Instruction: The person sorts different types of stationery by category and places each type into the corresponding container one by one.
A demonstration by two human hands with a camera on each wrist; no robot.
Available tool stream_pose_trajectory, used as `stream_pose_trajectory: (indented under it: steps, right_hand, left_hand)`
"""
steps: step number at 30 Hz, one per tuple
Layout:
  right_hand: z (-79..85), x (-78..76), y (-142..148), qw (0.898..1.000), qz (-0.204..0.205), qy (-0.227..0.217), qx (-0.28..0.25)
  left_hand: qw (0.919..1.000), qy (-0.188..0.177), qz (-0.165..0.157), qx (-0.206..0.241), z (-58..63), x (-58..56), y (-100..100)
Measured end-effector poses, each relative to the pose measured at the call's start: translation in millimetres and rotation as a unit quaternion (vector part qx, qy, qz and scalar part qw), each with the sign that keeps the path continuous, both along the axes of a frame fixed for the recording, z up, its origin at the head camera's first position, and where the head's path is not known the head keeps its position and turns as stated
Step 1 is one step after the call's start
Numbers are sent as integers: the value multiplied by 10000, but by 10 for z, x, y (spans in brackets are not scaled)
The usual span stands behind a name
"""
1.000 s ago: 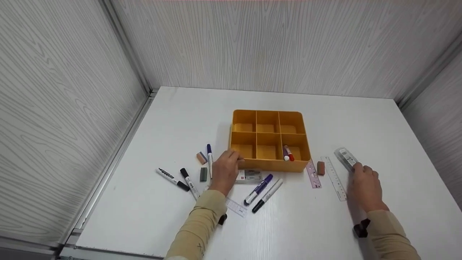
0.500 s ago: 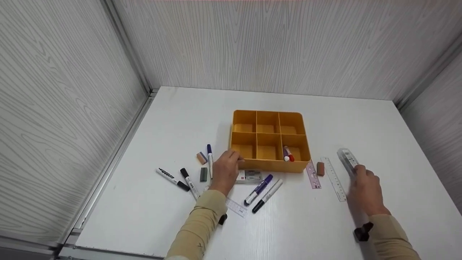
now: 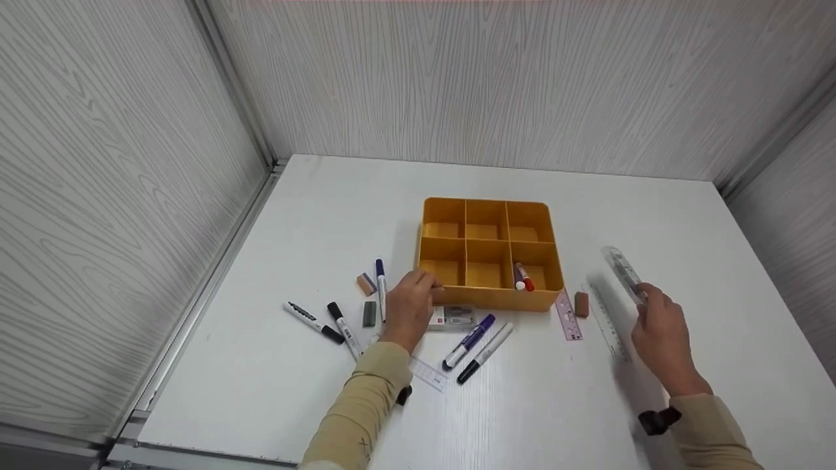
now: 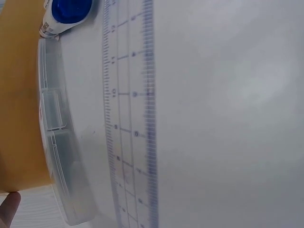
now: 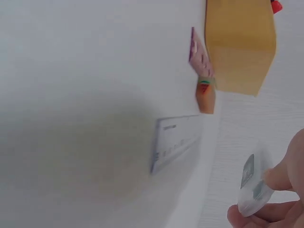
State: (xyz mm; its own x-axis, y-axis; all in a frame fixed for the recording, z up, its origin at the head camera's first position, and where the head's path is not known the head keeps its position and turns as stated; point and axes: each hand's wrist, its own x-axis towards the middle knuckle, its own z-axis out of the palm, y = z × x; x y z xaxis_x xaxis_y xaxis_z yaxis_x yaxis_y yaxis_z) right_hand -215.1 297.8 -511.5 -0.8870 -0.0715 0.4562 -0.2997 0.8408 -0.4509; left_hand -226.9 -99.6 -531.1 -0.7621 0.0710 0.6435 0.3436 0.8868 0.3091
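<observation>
A yellow-orange box (image 3: 493, 299) with several compartments stands mid-table in the head view. At its near left corner my left hand (image 3: 410, 310) grips the front rim; only one fingertip (image 4: 10, 205) shows beside the box in the left wrist view. On the right, my right hand (image 3: 666, 343) pinches a slim clear plastic case (image 3: 624, 269) between thumb and fingers, raised off the table and tilted. The right wrist view shows a dark label on this case (image 5: 248, 173). A clear ruler (image 3: 607, 323) lies flat below it, left of the right hand.
Two markers (image 3: 524, 277) lie in the box's near right compartment. Right of it are a pink ruler (image 3: 568, 316) and a brown eraser (image 3: 581, 304). Another clear case (image 3: 457, 318), a purple marker (image 3: 469, 343), several pens, erasers and a ruler (image 3: 429, 374) surround the left hand.
My right hand has lifted the clear case off the table and shifted it slightly forward and left, tilting it. The left hand stays at the box corner.
</observation>
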Motion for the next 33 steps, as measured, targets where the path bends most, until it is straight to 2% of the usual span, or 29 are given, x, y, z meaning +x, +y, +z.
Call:
stream_pose_trajectory:
  steps: [5, 8, 11, 15, 20, 27, 33]
  right_hand:
    - [142, 34, -148, 9995, -67, -183, -254]
    - [166, 45, -203, 9993, -130, -95, -332]
    - [202, 54, -246, 9986, -94, 301, -418]
    - [327, 66, -329, 9942, 77, 959, -474]
    - [497, 94, -496, 9893, 384, 1347, -396]
    - [656, 137, -756, 9882, 776, 1303, -221]
    - [688, 162, -940, 9888, 959, 1139, -72]
  left_hand:
    - [10000, -10, -18, 65, -10, -2, 14]
    - [9999, -68, -82, 59, -21, 4, 15]
    - [9999, -104, -119, 52, -21, 10, 15]
    - [9999, -51, -71, 65, -3, 9, 12]
    - [10000, -60, 5, 61, 10, -6, 10]
    - [9999, -142, 36, 18, 4, -14, 13]
    - [9999, -135, 15, 35, 3, -5, 11]
